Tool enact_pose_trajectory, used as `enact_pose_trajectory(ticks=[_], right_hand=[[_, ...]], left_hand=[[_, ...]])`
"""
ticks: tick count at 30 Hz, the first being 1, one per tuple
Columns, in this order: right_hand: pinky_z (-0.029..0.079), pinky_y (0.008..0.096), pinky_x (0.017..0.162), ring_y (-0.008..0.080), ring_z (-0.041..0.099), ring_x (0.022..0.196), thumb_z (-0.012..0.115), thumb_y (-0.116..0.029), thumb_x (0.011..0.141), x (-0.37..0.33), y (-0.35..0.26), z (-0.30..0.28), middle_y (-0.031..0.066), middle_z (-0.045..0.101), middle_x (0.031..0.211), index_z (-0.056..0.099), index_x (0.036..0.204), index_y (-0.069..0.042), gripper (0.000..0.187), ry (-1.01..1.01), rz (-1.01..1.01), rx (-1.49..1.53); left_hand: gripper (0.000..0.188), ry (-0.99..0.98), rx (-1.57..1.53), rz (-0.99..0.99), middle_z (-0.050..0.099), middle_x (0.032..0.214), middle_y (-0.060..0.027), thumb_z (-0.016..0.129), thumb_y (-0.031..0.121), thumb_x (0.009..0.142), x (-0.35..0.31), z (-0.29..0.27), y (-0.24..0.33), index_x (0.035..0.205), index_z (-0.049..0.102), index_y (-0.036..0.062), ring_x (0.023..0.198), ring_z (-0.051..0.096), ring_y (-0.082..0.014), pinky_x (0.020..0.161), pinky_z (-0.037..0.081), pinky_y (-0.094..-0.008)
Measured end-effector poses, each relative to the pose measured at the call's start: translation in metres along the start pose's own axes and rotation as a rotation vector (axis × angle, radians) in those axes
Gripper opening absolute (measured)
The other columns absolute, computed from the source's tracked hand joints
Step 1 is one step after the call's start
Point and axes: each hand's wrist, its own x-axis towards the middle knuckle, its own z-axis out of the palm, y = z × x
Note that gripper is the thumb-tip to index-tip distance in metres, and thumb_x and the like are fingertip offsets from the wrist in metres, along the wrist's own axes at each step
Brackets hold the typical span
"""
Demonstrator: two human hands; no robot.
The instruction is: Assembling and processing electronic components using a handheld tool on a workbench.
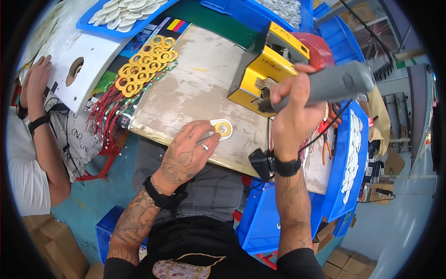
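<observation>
My left hand (186, 152) rests on the worn board (186, 88), its fingertips pressed on a small white oval piece (226, 136) with a yellow ring in it. My right hand (293, 122) is closed round a grey electric screwdriver (341, 83), which lies almost level above the board's right side. The driver's dark tip end is beside the front of a yellow box-shaped machine (272, 65), seemingly a screw feeder; whether they touch I cannot tell. Left of the board lies a bunch of yellow rings (145, 65) with red wires (106, 109).
A blue tray of white pieces (121, 13) stands far left, and another blue tray (337, 186) at right. Pliers with orange handles (326, 149) lie near that one. A black cord (330, 123) hangs by my right wrist. A co-worker's arm (46, 139) is at left.
</observation>
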Motion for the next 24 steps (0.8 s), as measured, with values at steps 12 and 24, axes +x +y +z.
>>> enact_pose_trajectory(ticks=[12, 24], right_hand=[[0.049, 0.0332, 0.06, 0.0156, 0.055, 0.062, 0.066, -0.026, 0.105, -0.062, 0.01, 0.035, 0.0074, 0.057, 0.075, 0.054, 0.127, 0.008, 0.043, -0.194, 0.11, 0.12], [0.047, 0.033, 0.06, 0.0156, 0.054, 0.064, 0.068, -0.022, 0.103, -0.075, 0.038, 0.03, 0.0074, 0.057, 0.077, 0.053, 0.122, 0.007, 0.038, -0.141, 0.13, 0.098]], left_hand=[[0.032, 0.009, 0.058, 0.052, 0.06, 0.093, -0.0092, 0.081, 0.001, 0.076, -0.001, -0.001, -0.002, 0.108, 0.076, 0.0047, 0.115, 0.066, -0.0323, 0.092, 0.059, -0.0412], [0.022, -0.039, 0.048, 0.034, 0.064, 0.1, -0.0101, 0.071, 0.007, 0.085, -0.001, -0.001, -0.003, 0.105, 0.075, 0.0012, 0.117, 0.063, -0.0287, 0.095, 0.057, -0.0405]])
